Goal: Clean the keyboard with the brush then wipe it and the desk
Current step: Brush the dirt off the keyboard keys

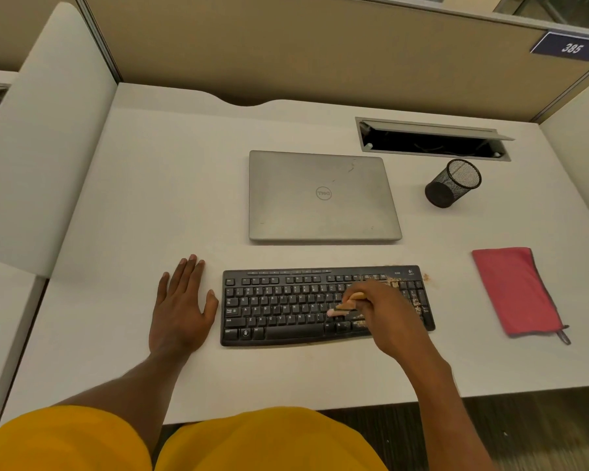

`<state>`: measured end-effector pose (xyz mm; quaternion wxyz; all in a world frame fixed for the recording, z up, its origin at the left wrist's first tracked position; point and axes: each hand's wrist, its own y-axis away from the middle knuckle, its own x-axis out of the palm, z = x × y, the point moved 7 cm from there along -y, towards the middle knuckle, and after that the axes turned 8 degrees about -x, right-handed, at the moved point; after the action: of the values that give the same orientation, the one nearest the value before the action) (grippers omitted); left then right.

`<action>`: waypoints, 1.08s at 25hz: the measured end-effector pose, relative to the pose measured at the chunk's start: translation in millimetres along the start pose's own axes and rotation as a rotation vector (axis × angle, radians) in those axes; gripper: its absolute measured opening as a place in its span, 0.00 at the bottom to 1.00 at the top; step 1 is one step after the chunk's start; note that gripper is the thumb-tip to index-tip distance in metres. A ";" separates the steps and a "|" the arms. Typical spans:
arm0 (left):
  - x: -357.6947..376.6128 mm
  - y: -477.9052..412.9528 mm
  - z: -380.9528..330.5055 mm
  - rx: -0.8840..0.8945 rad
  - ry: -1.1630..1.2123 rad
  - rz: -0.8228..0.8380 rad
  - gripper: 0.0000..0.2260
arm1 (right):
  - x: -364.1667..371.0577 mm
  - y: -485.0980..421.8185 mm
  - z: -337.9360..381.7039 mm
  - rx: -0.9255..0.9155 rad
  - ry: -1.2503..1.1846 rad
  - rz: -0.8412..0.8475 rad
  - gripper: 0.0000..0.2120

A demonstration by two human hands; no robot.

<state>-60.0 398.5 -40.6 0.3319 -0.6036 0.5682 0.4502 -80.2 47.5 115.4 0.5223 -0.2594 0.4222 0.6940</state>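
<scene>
Two hands: your right hand point(381, 307) grips the brush point(346, 305) over the crumb-strewn keyboard point(286, 311); left hand point(181, 307) lies flat and empty. Sweep rightward next.

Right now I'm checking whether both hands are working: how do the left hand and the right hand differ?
The left hand lies flat and open on the desk, beside the keyboard; the right hand is over the keyboard's right half. The left hand holds nothing; the right hand grips the brush, bristles on the keys. Both are bare.
</scene>
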 end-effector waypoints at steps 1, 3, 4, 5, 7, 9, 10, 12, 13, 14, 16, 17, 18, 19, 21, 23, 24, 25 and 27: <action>0.0 -0.1 0.1 0.001 0.000 -0.001 0.33 | -2.5 0.7 -5.4 0.022 0.046 -0.001 0.08; 0.8 -0.2 0.3 0.001 -0.002 0.000 0.33 | -7.6 1.2 -8.8 0.024 0.182 -0.023 0.08; 1.5 -0.2 1.0 -0.001 -0.005 0.001 0.33 | -9.1 0.6 -5.5 0.000 0.183 -0.047 0.08; 1.9 -0.1 1.4 -0.002 -0.006 0.002 0.33 | -8.5 0.1 -1.3 -0.021 0.120 -0.060 0.08; 2.4 -0.2 1.7 -0.002 -0.001 0.001 0.33 | 0.8 1.8 7.3 -0.043 -0.021 -0.023 0.08; 2.3 -0.2 1.5 -0.001 -0.001 0.001 0.33 | 4.3 2.7 8.6 -0.048 -0.009 -0.012 0.08; 2.3 -0.2 1.1 0.000 -0.003 0.001 0.33 | 1.4 2.9 5.0 -0.030 0.015 -0.028 0.09; 1.3 -0.1 0.6 0.001 -0.002 -0.004 0.33 | -6.0 3.1 -6.7 0.025 0.046 -0.027 0.09; 0.8 0.1 0.4 0.002 -0.002 -0.007 0.33 | -8.4 3.4 -10.2 0.044 0.096 -0.004 0.09; 0.5 0.3 0.2 0.003 -0.002 -0.009 0.33 | -11.7 3.5 -10.7 0.047 0.150 -0.007 0.09; 0.1 0.4 0.2 0.005 0.001 -0.011 0.33 | -14.0 3.8 -5.9 0.013 0.110 -0.087 0.09; 0.1 0.4 -0.1 0.007 0.005 -0.012 0.33 | -12.1 4.0 -1.2 -0.010 0.025 -0.111 0.09; 0.1 0.5 -0.1 0.008 0.007 -0.013 0.33 | -6.9 4.0 2.7 -0.024 -0.030 -0.089 0.09; -0.3 0.5 -0.1 0.007 0.009 -0.014 0.33 | -2.0 3.7 5.4 -0.040 -0.053 -0.065 0.09; 0.2 0.3 -0.4 0.007 0.010 -0.013 0.33 | -0.2 3.3 -0.2 -0.022 -0.006 -0.051 0.09; 0.3 0.5 -0.6 0.007 0.003 -0.015 0.33 | -10.2 2.9 -9.0 0.023 0.057 -0.063 0.08; 0.3 0.3 -0.1 0.005 0.001 -0.016 0.33 | -13.8 2.6 -12.5 0.036 0.114 -0.056 0.09; 0.0 0.0 0.2 0.005 0.001 -0.016 0.33 | -16.9 2.6 -12.8 0.045 0.157 -0.056 0.09; 0.1 -0.3 0.0 0.003 -0.003 -0.011 0.33 | -21.0 0.1 -7.0 0.002 0.108 -0.142 0.08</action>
<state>-59.8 398.5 -40.7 0.3361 -0.6054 0.5652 0.4484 -74.1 30.8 128.7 0.5469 -0.3252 0.4308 0.6400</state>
